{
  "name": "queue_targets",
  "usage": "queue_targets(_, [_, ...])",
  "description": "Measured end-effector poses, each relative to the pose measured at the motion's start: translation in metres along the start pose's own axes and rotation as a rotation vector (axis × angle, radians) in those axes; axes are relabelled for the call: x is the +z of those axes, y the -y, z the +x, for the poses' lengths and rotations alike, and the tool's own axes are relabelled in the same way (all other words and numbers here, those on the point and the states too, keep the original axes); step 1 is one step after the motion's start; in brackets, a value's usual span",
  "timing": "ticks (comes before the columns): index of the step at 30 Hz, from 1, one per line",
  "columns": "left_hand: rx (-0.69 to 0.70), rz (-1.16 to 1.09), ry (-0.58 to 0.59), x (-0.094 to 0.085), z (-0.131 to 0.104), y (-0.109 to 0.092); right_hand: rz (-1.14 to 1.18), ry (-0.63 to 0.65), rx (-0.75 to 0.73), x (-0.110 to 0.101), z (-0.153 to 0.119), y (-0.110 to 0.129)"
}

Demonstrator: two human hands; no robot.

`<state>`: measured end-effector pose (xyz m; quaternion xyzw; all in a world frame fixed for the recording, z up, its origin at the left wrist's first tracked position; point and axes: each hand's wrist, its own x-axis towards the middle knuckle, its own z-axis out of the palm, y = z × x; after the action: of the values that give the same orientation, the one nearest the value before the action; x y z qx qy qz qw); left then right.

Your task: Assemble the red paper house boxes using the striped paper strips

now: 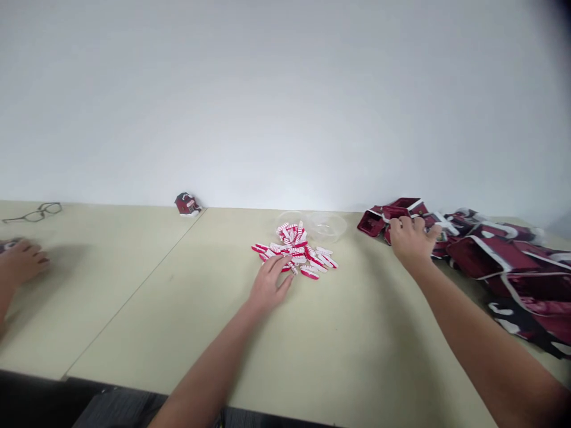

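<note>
My left hand (270, 285) rests at the near side of a pile of small red-and-white striped pieces (307, 252), fingers stretched out and thumb apart. Its fingertips are at the nearest pieces, with none seen in its grasp. Over on the right, my right hand (413, 241) is above a group of dark red, box-like pieces with white trim (375, 221). Its fingers are bent over them and the thumb stands apart; no grip shows, and whether the fingertips touch is hard to make out.
Behind the pile stands a clear plastic bowl (329, 226). More dark red, white-trimmed house-like pieces (526, 273) heap at the right. A small dark red house (187, 205) and eyeglasses (33, 215) lie at the back left. Another person's hand (24, 261) is at the left edge.
</note>
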<state>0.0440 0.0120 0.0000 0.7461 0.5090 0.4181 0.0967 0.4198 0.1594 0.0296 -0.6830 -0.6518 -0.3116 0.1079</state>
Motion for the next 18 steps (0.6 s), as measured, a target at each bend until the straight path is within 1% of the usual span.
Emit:
queue_targets(2, [-0.023, -0.005, -0.005, 0.001, -0.001, -0.001, 0.019, -0.004, 0.003, -0.001, 0.003, -0.002])
queue_targets(7, [-0.059, -0.038, 0.007, 0.001, -0.002, 0.0, 0.029, 0.136, -0.037, -0.003, 0.01, -0.004])
queue_targets(10, [-0.082, -0.05, 0.022, 0.0, -0.001, -0.001, 0.008, 0.155, -0.095, -0.011, 0.006, -0.004])
queue_targets(12, [-0.1, -0.062, 0.023, -0.001, 0.0, -0.003, 0.001, 0.138, -0.162, -0.019, -0.001, -0.003])
queue_targets(14, [-0.116, -0.078, 0.031, -0.001, 0.0, -0.005, 0.011, 0.045, -0.183, -0.028, -0.009, -0.001])
queue_targets(16, [-0.129, -0.103, 0.057, -0.001, -0.001, -0.009, 0.037, -0.132, -0.166, -0.041, -0.02, 0.005])
queue_targets(18, [-0.139, -0.15, 0.088, 0.0, -0.003, -0.014, 0.088, -0.342, -0.194, -0.057, -0.035, 0.017])
